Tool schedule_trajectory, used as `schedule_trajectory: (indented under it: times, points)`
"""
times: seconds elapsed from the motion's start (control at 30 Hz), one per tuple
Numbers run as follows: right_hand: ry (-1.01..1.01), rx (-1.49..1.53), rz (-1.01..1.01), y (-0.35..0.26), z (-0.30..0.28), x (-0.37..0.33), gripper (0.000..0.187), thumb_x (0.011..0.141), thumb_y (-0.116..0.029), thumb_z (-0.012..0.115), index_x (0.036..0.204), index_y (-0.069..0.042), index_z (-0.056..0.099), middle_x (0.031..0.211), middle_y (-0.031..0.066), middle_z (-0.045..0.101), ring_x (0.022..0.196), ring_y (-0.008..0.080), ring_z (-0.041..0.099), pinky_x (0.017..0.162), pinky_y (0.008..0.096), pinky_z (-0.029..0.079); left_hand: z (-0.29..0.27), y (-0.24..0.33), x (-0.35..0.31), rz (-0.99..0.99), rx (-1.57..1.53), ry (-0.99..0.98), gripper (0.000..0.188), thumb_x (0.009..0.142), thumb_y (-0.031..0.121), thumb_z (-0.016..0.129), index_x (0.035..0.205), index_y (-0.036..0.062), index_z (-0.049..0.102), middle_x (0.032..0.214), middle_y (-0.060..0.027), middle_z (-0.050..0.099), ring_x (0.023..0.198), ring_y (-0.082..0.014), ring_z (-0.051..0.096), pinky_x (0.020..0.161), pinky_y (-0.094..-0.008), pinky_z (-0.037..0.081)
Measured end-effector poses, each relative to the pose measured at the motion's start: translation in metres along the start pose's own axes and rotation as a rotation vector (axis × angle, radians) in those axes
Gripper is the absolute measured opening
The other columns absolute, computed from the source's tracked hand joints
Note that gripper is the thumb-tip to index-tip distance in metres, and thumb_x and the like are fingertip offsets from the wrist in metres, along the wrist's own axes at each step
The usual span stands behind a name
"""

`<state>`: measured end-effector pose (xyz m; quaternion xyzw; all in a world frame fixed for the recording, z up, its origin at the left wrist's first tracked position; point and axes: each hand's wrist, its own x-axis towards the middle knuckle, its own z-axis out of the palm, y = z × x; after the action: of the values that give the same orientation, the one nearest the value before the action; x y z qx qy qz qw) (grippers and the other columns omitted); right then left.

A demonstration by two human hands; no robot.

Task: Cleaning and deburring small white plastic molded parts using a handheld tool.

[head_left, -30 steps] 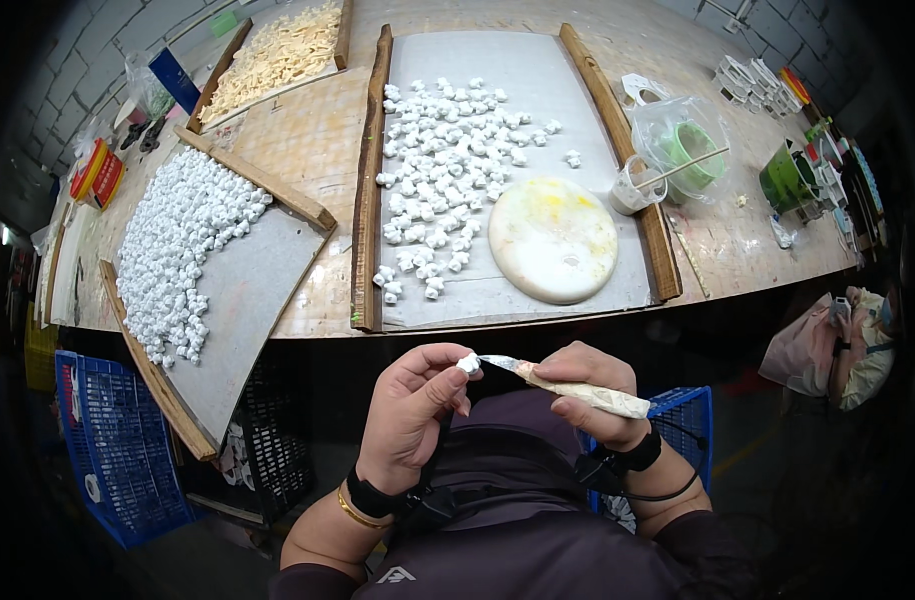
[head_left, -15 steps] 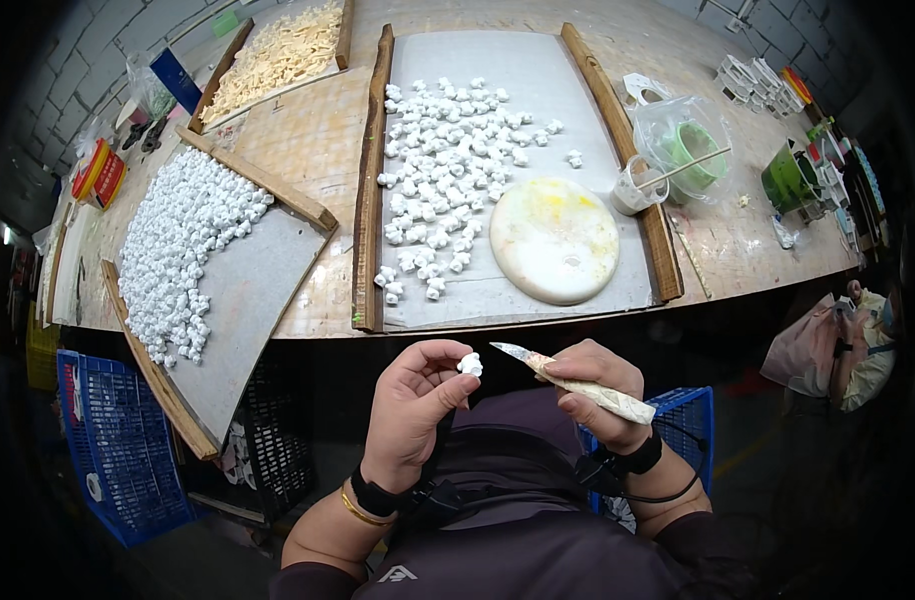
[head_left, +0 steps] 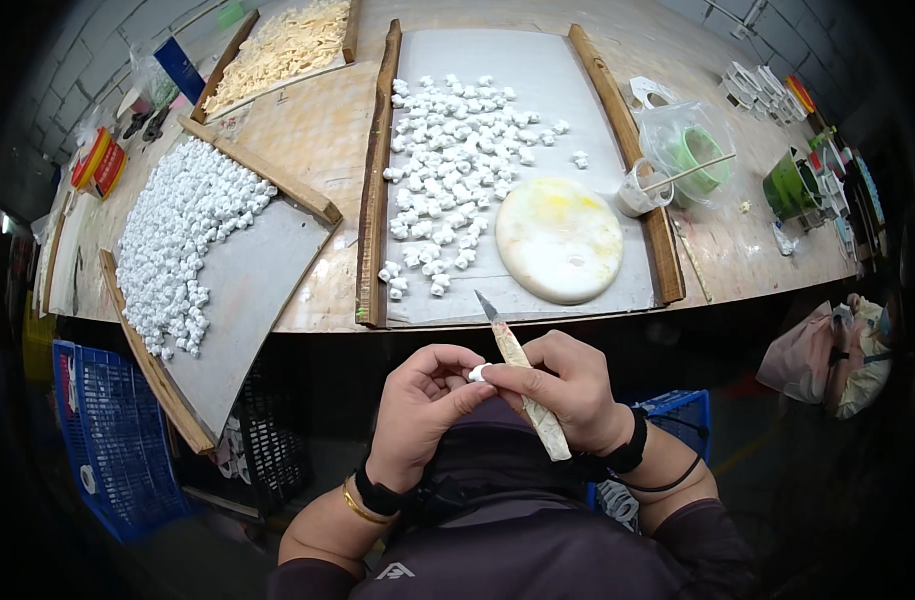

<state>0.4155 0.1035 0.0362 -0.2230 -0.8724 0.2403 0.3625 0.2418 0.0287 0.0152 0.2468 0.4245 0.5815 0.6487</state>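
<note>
- Knife (head_left: 510, 346) swung to point away; right hand (head_left: 580, 388) clamped on it, now touching white piece (head_left: 479, 373);
- left hand (head_left: 416, 408) pinching that piece;
- two white heaps (head_left: 178, 245) lie loose; finished share unclear

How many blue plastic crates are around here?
2. One blue crate is at the lower left; the other blue crate is at the right, partly hidden behind the right forearm. More may be hidden in the dark areas.
</note>
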Motion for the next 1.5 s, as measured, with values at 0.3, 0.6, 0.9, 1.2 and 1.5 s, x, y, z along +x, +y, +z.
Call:
schedule_trajectory:
  times: [0.3, 0.6, 0.9, 1.2, 1.5]
  points:
    - [0.133, 0.081, 0.149, -0.003, 0.012, 0.0, 0.029, 0.067, 0.001, 0.077, 0.094, -0.008, 0.069, 0.073, 0.0056, 0.058, 0.062, 0.0186, 0.057, 0.053, 0.0278, 0.046, -0.011, -0.003, -0.001, 0.059, -0.029, 0.063, 0.021, 0.091, 0.012, 0.064, 0.107, -0.0005, 0.061, 0.087, -0.0043, 0.064, 0.073, -0.0055, 0.057, 0.065, -0.0195, 0.047]
    - [0.114, 0.189, 0.222, 0.0, 0.009, -0.002, 0.027, 0.07, 0.002, 0.076, 0.095, -0.006, 0.068, 0.077, 0.006, 0.057, 0.067, 0.017, 0.056, 0.059, 0.0259, 0.045, -0.017, -0.002, -0.004, 0.085, 0.036, 0.097, 0.018, 0.093, 0.013, 0.061, 0.105, 0.0002, 0.062, 0.086, -0.0044, 0.064, 0.068, -0.005, 0.055, 0.062, -0.0193, 0.046]
    - [0.17, 0.319, 0.305, 0.008, 0.006, -0.001, 0.026, 0.074, 0.002, 0.073, 0.098, -0.006, 0.067, 0.08, 0.0057, 0.058, 0.068, 0.0169, 0.056, 0.062, 0.0254, 0.045, -0.03, 0.003, -0.002, 0.137, 0.039, 0.178, 0.016, 0.092, 0.011, 0.061, 0.103, -0.0004, 0.062, 0.083, -0.0046, 0.063, 0.067, -0.005, 0.054, 0.061, -0.0188, 0.045]
    - [0.228, -0.269, -0.361, 0.008, 0.006, -0.007, 0.036, 0.069, -0.008, 0.072, 0.106, -0.012, 0.07, 0.086, 0.0004, 0.055, 0.061, 0.0128, 0.05, 0.051, 0.0251, 0.039, -0.031, 0.003, -0.006, 0.12, 0.043, 0.176, 0.014, 0.092, 0.009, 0.061, 0.102, -0.0008, 0.062, 0.083, -0.0051, 0.063, 0.068, -0.0059, 0.054, 0.061, -0.0187, 0.044]
    - [0.221, -0.338, -0.38, 0.02, -0.026, 0.041, 0.038, 0.062, -0.007, 0.073, 0.1, -0.013, 0.07, 0.079, -0.0002, 0.054, 0.059, 0.0146, 0.051, 0.051, 0.0281, 0.04, -0.066, 0.047, -0.006, 0.185, 0.27, 0.204, 0.013, 0.09, 0.006, 0.061, 0.101, -0.0008, 0.062, 0.084, -0.0049, 0.063, 0.069, -0.0069, 0.056, 0.06, -0.0195, 0.046]
